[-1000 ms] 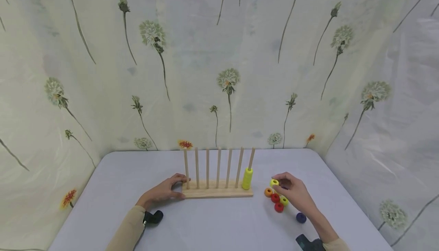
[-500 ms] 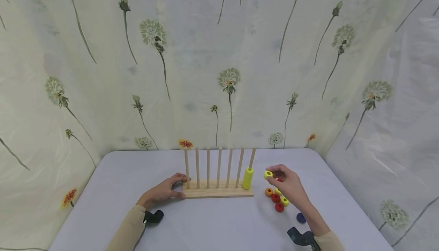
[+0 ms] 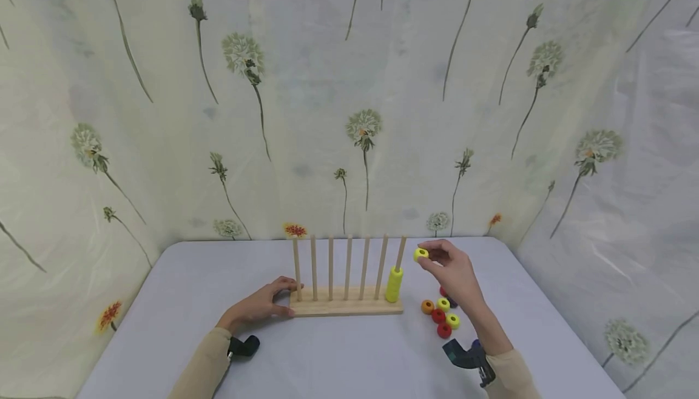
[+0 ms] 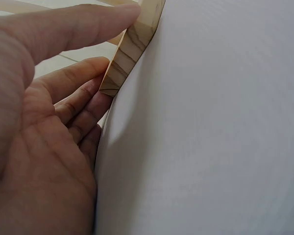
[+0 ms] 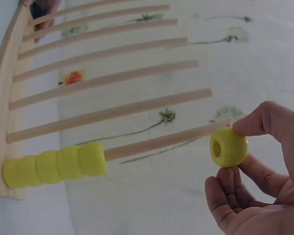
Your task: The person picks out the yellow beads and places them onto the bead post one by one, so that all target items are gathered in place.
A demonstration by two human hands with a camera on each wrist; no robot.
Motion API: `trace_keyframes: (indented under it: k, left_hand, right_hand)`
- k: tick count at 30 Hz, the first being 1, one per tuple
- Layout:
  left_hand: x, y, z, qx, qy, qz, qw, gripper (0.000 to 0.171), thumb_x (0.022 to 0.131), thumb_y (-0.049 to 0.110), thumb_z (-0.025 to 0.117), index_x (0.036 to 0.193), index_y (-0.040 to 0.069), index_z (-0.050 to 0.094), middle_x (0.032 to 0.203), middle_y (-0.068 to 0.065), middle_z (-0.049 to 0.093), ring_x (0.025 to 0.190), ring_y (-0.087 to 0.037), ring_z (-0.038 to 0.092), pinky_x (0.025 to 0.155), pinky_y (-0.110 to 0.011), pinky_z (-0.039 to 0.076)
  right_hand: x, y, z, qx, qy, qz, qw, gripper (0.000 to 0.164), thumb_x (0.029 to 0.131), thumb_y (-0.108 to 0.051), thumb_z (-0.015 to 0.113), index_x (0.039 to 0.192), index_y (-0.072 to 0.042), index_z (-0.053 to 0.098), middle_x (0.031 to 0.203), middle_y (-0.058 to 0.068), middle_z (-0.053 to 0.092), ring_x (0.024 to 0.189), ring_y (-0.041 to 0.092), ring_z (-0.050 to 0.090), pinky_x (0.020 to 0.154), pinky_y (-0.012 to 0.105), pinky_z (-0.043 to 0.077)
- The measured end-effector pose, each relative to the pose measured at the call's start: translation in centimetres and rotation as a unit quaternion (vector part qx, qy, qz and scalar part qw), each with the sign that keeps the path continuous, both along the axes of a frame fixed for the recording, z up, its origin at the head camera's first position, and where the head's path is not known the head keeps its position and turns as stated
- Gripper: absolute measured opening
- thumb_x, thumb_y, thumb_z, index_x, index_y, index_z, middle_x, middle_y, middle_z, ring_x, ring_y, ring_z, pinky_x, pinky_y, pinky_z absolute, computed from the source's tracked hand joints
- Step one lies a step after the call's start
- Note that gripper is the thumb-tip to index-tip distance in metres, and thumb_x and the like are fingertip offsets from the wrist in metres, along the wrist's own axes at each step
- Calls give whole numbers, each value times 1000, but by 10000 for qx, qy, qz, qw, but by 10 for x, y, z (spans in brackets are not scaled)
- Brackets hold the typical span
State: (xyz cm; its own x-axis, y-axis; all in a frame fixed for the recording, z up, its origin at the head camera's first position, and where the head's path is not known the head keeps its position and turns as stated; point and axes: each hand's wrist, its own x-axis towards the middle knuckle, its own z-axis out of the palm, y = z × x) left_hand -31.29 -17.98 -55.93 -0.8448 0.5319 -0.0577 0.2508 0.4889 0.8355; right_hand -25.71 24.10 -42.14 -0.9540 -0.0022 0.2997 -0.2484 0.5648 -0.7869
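A wooden peg stand (image 3: 346, 309) with several upright pegs stands on the table. Its left end is gripped by my left hand (image 3: 263, 303), thumb on the front side and fingers behind; the left wrist view shows the thumb and fingertips touching the wooden base (image 4: 130, 54). Several yellow beads (image 5: 56, 165) are stacked on the rightmost peg (image 5: 157, 142), whose upper part is bare. With thumb and fingertips my right hand (image 3: 453, 268) pinches a yellow bead (image 5: 229, 147) close beside that peg's top, its hole facing the camera in the right wrist view.
Right of the stand lies a loose group of beads: an orange bead (image 3: 428, 307), red beads (image 3: 438, 316), yellow beads (image 3: 452, 321) and a dark one partly hidden by the right wrist. A flower-patterned curtain (image 3: 306, 114) surrounds the white table (image 3: 338, 356).
My right hand has lifted the yellow bead from above the loose beads, up and leftward to near the top of the rightmost peg. My left hand stays at the stand's end.
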Motion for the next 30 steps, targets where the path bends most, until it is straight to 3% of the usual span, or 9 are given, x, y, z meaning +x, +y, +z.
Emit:
trace_keyframes:
  k: [15,30]
  left_hand:
    - [1,-1,-1,53,19,-32,10000,66,79,31,79,136,11,53,141,-8,42,136,-33,36,112,-58,24]
    - [-1,0,-3,-37,53,-5,10000,66,79,32,78,137,14,53,144,-7,41,137,-33,34,112,-59,24]
  right_hand:
    - [-16,-15,30,-183,282,115,9994,35,90,-27,69,118,-7,61,115,9,61,103,20,57,83,4,43]
    - [-28,-22,40,-223,173,310,9991,35,90,-26,69,118,-7,62,116,12,61,103,22,56,81,7,45]
